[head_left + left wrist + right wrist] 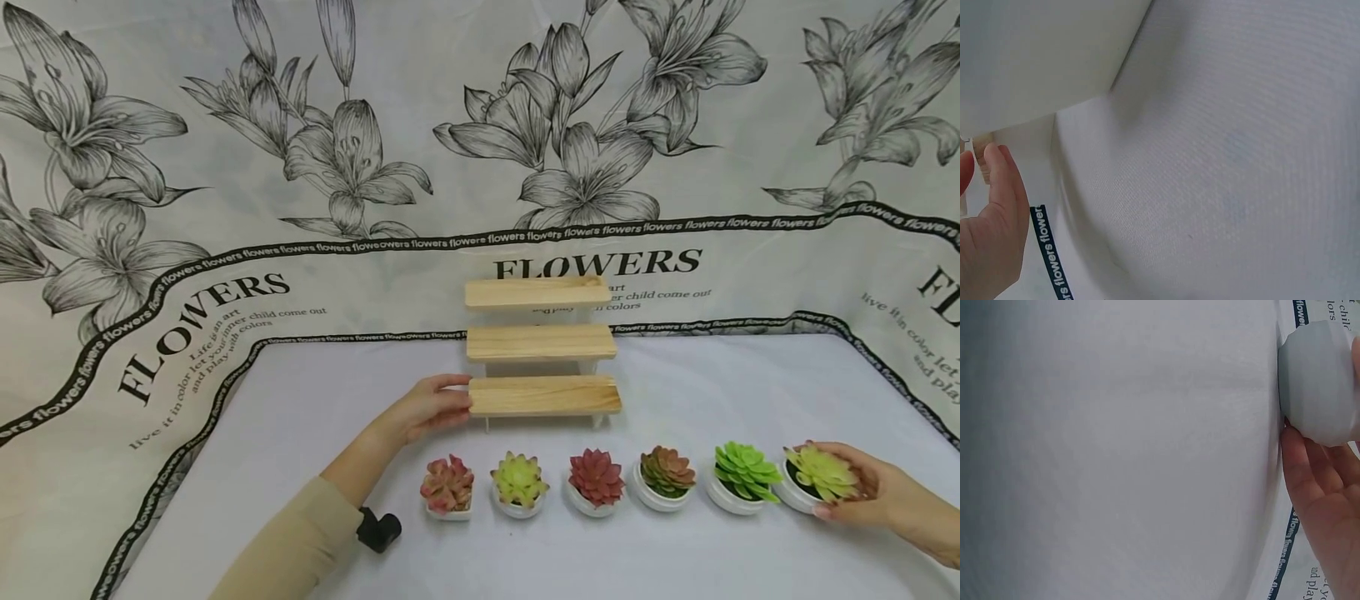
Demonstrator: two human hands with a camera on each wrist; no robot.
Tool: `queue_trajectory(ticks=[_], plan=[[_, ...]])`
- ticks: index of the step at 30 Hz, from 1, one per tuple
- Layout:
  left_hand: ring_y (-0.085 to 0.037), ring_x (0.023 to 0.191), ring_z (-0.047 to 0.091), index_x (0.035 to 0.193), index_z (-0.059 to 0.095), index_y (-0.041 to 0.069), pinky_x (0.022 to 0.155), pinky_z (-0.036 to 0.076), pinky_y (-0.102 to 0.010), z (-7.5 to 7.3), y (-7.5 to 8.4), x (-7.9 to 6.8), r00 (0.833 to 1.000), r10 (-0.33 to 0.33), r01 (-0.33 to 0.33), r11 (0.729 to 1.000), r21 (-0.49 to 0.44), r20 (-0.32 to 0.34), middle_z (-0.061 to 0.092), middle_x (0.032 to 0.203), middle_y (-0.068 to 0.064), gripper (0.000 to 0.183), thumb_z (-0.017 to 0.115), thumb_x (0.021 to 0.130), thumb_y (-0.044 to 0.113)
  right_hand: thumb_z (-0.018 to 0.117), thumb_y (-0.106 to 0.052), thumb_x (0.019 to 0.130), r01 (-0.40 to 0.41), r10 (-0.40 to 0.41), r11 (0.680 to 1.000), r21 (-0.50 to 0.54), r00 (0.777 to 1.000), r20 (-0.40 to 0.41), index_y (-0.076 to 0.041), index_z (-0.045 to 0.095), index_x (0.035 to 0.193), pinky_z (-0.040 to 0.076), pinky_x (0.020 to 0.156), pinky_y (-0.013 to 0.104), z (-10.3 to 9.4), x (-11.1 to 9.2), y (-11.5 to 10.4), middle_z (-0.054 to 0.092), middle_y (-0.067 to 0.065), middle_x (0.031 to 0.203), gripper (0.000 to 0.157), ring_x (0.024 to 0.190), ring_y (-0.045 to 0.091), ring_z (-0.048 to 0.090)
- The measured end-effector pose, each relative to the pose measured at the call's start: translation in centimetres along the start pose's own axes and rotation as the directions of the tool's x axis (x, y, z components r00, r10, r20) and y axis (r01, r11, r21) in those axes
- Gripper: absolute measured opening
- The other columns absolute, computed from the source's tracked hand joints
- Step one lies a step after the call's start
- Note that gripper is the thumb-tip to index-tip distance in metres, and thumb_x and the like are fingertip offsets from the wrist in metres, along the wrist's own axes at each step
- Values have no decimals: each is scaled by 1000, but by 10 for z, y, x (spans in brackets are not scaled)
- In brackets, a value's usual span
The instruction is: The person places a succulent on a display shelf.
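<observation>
My left hand [433,407] holds the left end of the lowest board of a three-step wooden display stand [543,396]. In the left wrist view, the thumb and fingers lie on either side of the board's end [984,159]. At the far right, my right hand [862,487] grips a yellow-green artificial succulent [823,472] in a white pot [1319,381]. Fingers curl round the pot's side, and its base shows close to the white cloth. Just left of it stands a bright green succulent [744,473] in a round white pot.
More potted succulents line the front of the stand: a pinkish-red one [447,483], a yellow-green one with pink tips [518,479], a dark red one [596,477] and a brown-green one [667,472]. A small black object [379,530] sits by the left cuff. Flower-printed cloth [390,283] hangs behind.
</observation>
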State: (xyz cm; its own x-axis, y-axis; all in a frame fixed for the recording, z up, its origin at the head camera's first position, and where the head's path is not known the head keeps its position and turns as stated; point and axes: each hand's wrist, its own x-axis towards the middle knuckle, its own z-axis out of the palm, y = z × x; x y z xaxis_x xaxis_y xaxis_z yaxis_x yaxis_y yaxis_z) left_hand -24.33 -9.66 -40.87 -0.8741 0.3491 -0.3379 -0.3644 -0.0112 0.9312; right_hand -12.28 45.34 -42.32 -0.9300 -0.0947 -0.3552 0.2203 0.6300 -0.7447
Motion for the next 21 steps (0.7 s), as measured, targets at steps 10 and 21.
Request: queue_trajectory(ticks=[10, 21], plan=[[-12, 78, 61, 137, 38, -5, 78, 55, -27, 4, 1, 0, 1000, -6, 6, 1000, -16, -12, 56, 112, -17, 52, 54, 88, -8, 67, -29, 86, -93, 91, 986, -140, 996, -22, 19, 11, 136, 50, 71, 20, 0, 2, -13, 21, 43, 132, 89, 109, 33, 49], [-11, 74, 61, 136, 38, -6, 71, 56, -23, 5, 2, 1, 1000, 0, 0, 999, -39, -13, 58, 102, -12, 52, 53, 87, -11, 67, -27, 87, -30, 17, 997, -70, 984, -180, -9, 22, 143, 47, 62, 18, -5, -4, -13, 49, -4, 105, 74, 78, -10, 37]])
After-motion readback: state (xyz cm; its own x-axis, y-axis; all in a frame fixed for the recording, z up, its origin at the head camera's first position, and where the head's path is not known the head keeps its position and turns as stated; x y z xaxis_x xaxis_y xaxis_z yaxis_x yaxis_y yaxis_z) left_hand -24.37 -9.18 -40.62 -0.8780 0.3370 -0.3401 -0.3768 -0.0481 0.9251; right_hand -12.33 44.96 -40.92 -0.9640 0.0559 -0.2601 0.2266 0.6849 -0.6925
